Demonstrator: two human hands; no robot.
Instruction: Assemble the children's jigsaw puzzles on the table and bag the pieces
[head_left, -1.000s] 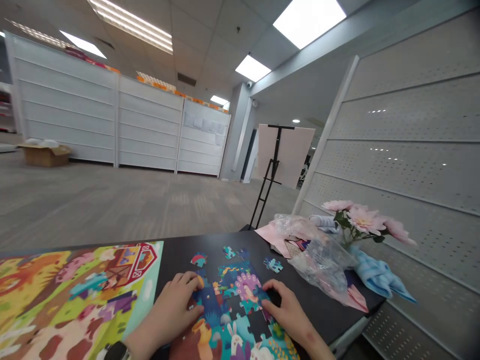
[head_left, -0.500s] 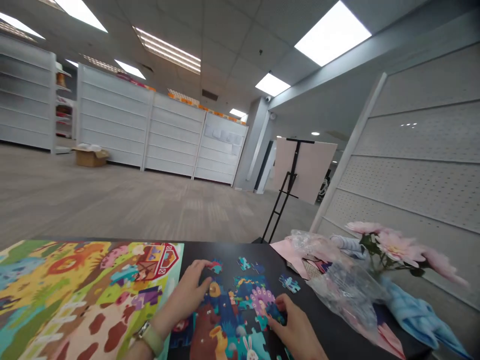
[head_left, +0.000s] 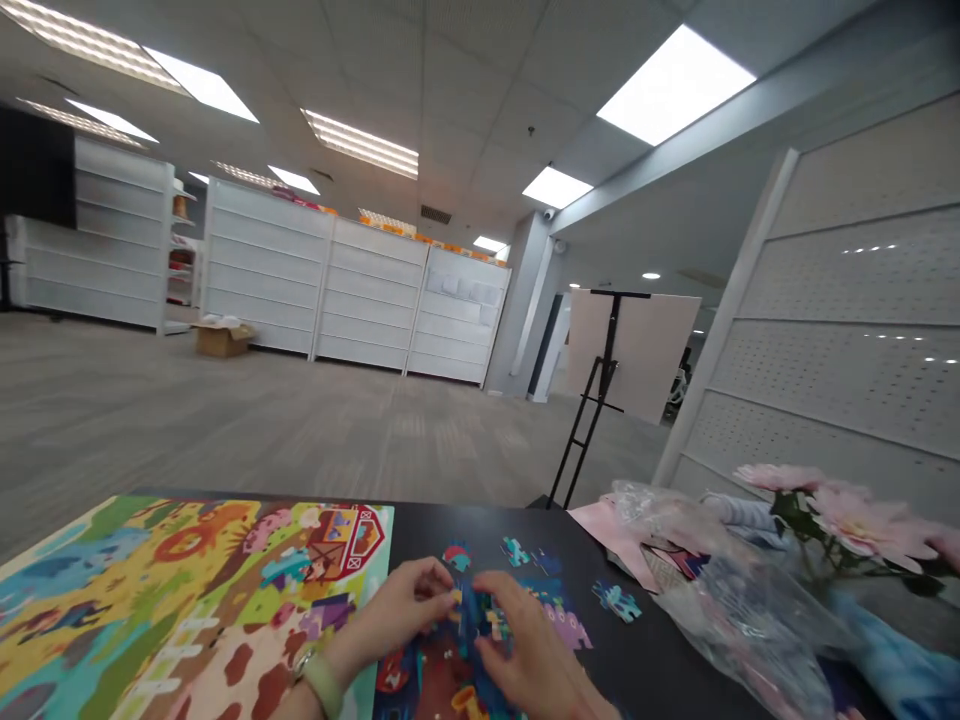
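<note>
Fitting pieces, I judge, at the jigsaw puzzle — my right hand parted, my left hand narrow, its hold I cannot tell — which calls for careful edge alignment.

The left hand, with a pale green wristband, and the right hand hovered close together over a part-built jigsaw puzzle on a black table; whether either gripped a piece was unclear. From them, a red-and-blue puzzle piece lay at twelve o'clock, a light-blue puzzle piece at three, and a colourful animal picture at nine. A black easel stood at one o'clock.
</note>
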